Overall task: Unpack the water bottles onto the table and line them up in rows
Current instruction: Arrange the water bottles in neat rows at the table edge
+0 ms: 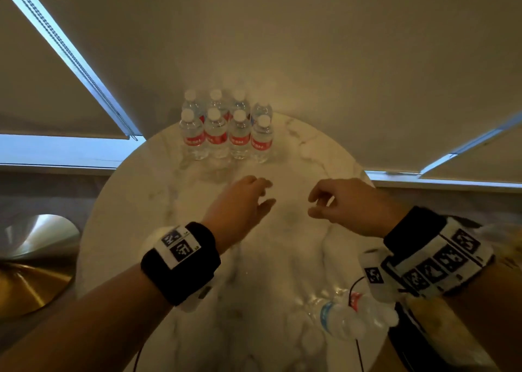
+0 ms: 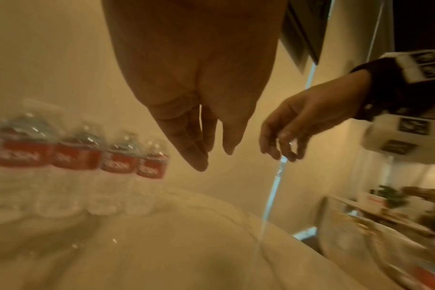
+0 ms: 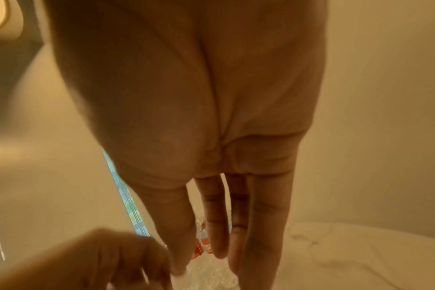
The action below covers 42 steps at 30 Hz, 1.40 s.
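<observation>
Round white marble worktop (image 1: pixel 158 191) by blinds: eight clear red-labelled water bottles (image 1: pixel 226 130) stand in two rows at far edge. Left hand (image 1: pixel 244 202) and right hand (image 1: pixel 343 202) hover apart, empty, fingers loose. Risk: careless reach topples the tightly packed rows.

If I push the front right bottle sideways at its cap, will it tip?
Probably yes: the front right bottle stands tall and narrow. Its neighbour stands close, so it may knock that one. It looks full, which should steady it somewhat.
</observation>
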Tool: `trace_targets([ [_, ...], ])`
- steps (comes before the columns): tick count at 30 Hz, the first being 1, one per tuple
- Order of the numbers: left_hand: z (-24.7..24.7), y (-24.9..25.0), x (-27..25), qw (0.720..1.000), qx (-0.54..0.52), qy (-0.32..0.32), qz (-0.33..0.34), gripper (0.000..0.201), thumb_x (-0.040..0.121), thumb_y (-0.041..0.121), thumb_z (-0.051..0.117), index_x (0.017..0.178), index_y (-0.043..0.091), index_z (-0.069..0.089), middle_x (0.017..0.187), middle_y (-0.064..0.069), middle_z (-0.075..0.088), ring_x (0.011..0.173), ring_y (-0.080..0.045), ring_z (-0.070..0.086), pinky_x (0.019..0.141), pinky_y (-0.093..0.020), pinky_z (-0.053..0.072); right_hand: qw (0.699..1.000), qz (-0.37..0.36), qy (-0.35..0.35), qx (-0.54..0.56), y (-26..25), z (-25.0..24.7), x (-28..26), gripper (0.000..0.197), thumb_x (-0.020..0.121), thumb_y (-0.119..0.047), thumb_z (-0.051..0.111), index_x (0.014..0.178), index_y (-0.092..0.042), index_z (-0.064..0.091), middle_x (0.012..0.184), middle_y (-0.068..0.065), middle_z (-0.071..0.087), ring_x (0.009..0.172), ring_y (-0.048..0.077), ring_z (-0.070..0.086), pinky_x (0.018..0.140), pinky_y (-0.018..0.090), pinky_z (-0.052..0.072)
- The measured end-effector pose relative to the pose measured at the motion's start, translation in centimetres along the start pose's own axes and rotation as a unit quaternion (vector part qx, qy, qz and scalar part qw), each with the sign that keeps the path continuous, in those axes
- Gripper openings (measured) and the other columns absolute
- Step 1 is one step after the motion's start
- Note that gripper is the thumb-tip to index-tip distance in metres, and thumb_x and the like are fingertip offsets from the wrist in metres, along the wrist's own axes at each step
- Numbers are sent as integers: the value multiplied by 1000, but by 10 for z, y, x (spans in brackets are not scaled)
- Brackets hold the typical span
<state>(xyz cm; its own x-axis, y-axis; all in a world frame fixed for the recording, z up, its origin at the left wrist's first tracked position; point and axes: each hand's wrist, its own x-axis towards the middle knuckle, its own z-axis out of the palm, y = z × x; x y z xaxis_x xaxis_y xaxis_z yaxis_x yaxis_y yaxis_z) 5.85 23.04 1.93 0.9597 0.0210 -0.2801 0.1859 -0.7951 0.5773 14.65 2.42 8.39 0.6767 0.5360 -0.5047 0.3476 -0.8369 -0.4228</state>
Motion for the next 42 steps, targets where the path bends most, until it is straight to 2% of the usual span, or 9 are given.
trace_targets([
  [7,89,61,-72,977,-48,-198,68,51,104,46,76,148,22,65,138,-4,68,115,-22,72,97,-24,54,994,1,-56,-96,27,26,-67,16,84,-32,67,97,-23,63,91,-6,65,84,15,60,74,30,47],
  [12,131,87,-89,962,-46,-244,116,67,97,48,83,155,28,55,152,-8,51,136,-31,56,116,-46,54,939,20,-196,-282,49,54,-80,35,75,-34,74,91,-20,46,84,2,46,84,22,48,73,33,41],
  [17,142,95,-87,969,-12,-223,104,51,107,34,73,152,18,55,149,-13,48,135,-35,51,116,-51,54,909,50,-265,-318,62,73,-80,54,72,-19,80,117,-13,50,120,13,57,111,31,57,84,35,44],
  [19,139,95,-84,974,-25,-208,91,48,109,29,71,151,14,55,148,-14,49,131,-36,57,116,-48,53,915,20,-237,-325,60,71,-76,24,78,-13,71,91,-17,51,110,12,59,102,30,59,78,34,42],
  [21,133,91,-81,977,-33,-194,79,46,109,27,71,150,13,56,148,-14,50,128,-35,60,114,-43,51,926,6,-211,-313,59,67,-71,37,82,-11,63,68,-23,31,83,4,47,79,25,51,68,30,36],
  [25,115,79,-75,984,-33,-167,57,44,109,28,71,149,16,56,150,-9,49,125,-32,63,112,-38,54,934,-23,-176,-311,53,59,-56,24,80,-7,61,82,-20,40,90,5,42,76,24,43,51,22,23],
  [29,100,57,-62,992,-40,-118,23,40,108,29,73,143,16,60,143,-7,53,116,-31,67,105,-36,57,936,-58,-160,-309,44,53,-41,33,84,-2,51,68,-22,31,86,4,36,62,22,33,48,22,18],
  [38,57,14,1,998,-58,-20,-13,36,105,30,76,137,17,65,137,-7,56,112,-30,67,104,-44,62,944,-96,-30,-314,22,11,20,26,84,4,43,103,-11,53,111,11,48,76,26,41,70,40,38],
  [42,45,6,29,998,-62,6,-11,35,105,28,78,136,16,66,134,-9,57,109,-30,68,103,-43,62,949,-90,-44,-299,16,-9,43,17,88,-21,59,104,-16,57,108,5,50,85,30,58,72,39,47],
])
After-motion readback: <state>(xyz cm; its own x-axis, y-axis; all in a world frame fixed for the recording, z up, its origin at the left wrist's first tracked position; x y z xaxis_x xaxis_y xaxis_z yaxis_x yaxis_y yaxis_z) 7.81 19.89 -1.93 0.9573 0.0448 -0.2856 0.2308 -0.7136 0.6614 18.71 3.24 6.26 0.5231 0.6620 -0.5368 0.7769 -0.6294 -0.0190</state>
